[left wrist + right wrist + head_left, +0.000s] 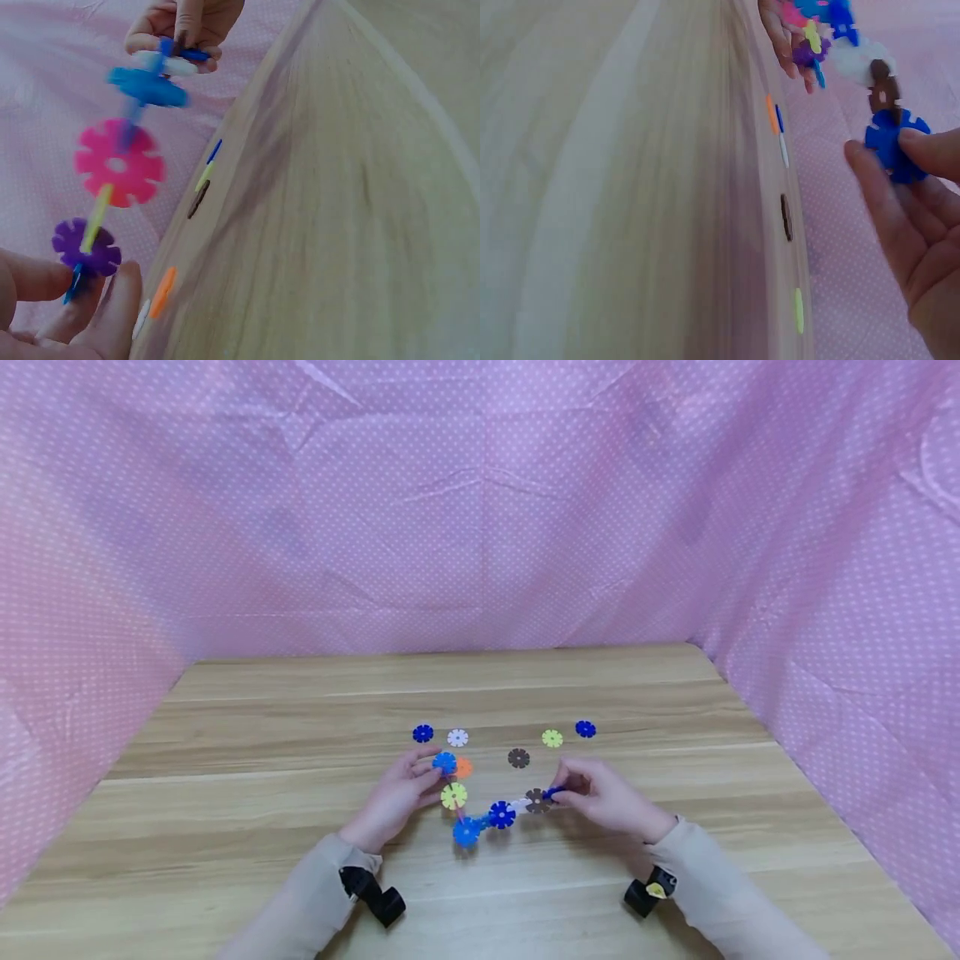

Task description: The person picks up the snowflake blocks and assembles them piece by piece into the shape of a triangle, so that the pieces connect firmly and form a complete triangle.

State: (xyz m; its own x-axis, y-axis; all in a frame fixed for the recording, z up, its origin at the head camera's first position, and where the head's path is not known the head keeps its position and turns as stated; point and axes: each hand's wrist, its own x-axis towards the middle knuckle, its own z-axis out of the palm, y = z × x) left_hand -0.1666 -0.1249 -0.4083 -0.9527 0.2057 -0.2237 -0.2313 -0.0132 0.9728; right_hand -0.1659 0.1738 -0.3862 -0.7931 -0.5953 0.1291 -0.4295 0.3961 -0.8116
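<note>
A chain of slotted, flower-shaped plastic discs hangs between my two hands above the table. My left hand pinches the light blue disc at one end. From there the chain runs through a purple disc, a yellow disc, a pink disc, light blue, a dark blue disc, a white disc and a brown disc. At the other end, my right hand grips a dark blue end disc between thumb and fingers. The chain sags in the middle.
Loose discs lie flat on the wooden table beyond my hands: dark blue, white, orange, brown, yellow-green and another dark blue. A pink dotted cloth surrounds the table's back and sides.
</note>
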